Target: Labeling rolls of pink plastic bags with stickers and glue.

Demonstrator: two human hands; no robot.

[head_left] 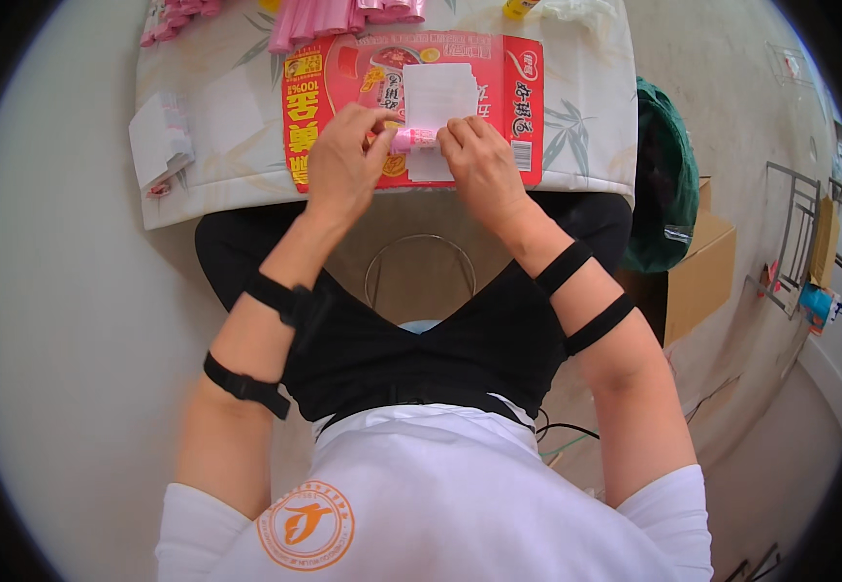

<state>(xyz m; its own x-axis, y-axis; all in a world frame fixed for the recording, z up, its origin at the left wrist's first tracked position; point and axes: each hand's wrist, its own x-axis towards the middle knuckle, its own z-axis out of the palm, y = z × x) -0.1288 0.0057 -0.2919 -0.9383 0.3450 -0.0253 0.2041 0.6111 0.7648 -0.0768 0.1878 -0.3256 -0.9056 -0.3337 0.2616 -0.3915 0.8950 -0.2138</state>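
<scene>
**Rolling the pink thing into the white paper**

A small pink thing (pixel 411 139) is pinched between both hands, just past the fingertips, at the near end of a white paper sheet (pixel 437 97). The left hand (pixel 341 160) is closed on the pink thing's left end, and the right hand (pixel 479 160) is closed on its right end and on the paper's edge. The paper lies on a flat red box (pixel 343 73), which is spread under both hands on a pale cloth (pixel 217 126).

It looks as if the pink thing is being wrapped or rolled in the paper. For this to go well, the pink thing should be kept straight across the paper, so both ends line up. The paper should be held tight by the thumbs, so no loose bumps are made. Both hands should be moved together, at the same speed. If one side is pushed faster, the roll may be made crooked.

More pink things (pixel 343 15) are piled far beyond the hands. A little stack of white paper (pixel 159 136) is set out to the left of the left hand.
</scene>
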